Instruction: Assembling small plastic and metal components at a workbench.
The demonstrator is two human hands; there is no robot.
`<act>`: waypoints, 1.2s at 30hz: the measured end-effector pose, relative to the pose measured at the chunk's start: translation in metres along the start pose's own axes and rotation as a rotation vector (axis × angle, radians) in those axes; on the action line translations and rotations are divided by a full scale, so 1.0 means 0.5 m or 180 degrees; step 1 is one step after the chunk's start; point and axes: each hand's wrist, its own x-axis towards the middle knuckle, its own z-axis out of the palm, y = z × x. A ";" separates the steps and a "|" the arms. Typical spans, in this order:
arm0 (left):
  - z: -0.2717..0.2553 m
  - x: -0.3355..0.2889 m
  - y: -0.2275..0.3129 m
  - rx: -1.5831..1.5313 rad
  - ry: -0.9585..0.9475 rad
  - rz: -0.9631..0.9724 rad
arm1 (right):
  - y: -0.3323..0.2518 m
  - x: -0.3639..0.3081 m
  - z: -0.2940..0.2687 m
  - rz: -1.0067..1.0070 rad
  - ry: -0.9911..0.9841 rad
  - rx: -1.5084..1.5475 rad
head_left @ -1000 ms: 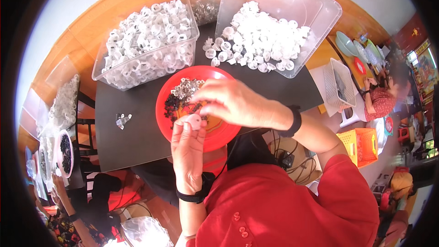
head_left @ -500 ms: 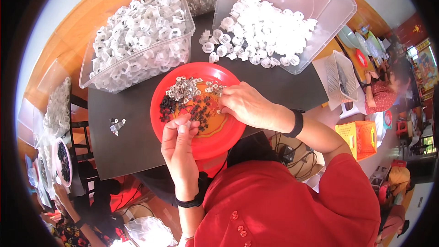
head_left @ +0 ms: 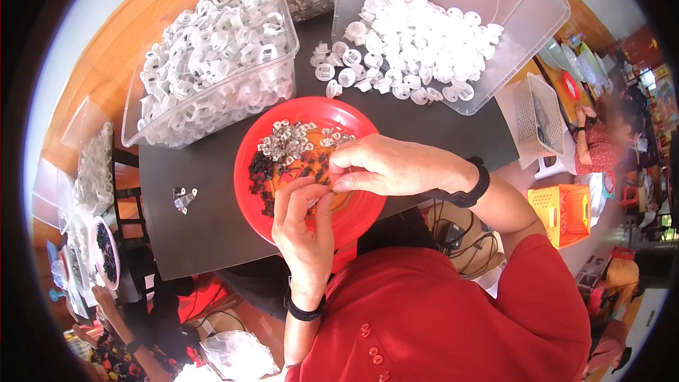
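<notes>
Over a red plate (head_left: 247,140) my two hands meet, fingertips close together. My left hand (head_left: 305,223) is closed, pinching a small whitish piece (head_left: 312,203) between thumb and fingers. My right hand (head_left: 385,164) comes in from the right with thumb and forefinger pressed together beside the left fingertips; whatever they pinch is hidden. On the plate, a heap of small shiny silvery parts (head_left: 284,140) lies at the back. Small black parts (head_left: 262,167) are scattered along the left and into the middle, partly behind my hands.
A clear bin (head_left: 212,110) full of white plastic fittings stands back left. Another clear bin (head_left: 520,10) lies tipped, white fittings (head_left: 417,35) spilling onto the dark table (head_left: 205,240). Loose clear pieces (head_left: 185,200) sit left. An orange crate (head_left: 559,216) and other people are beyond.
My right hand has moved from the plate's right side toward my left hand. The left hand has shifted right, and the fingertips now come together. The view has shifted slightly.
</notes>
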 end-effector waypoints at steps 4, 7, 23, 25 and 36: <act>0.001 0.000 -0.011 -0.0500 -0.0360 -0.0200 | 0.016 0.000 -0.008 -0.0186 -0.0149 0.0068; 0.008 -0.006 -0.030 -0.0769 -0.0383 -0.0278 | 0.003 -0.001 -0.003 -0.0191 0.0120 0.0210; 0.018 -0.009 -0.031 -0.2657 0.0102 -0.1504 | 0.010 -0.003 0.093 -0.0678 0.1654 0.0330; 0.010 0.000 -0.019 -0.3923 -0.0063 -0.1815 | 0.008 -0.004 0.095 -0.0597 0.1773 0.0296; 0.014 -0.012 -0.055 -0.4371 -0.0353 -0.1980 | 0.004 -0.003 0.113 -0.0403 0.1820 -0.0758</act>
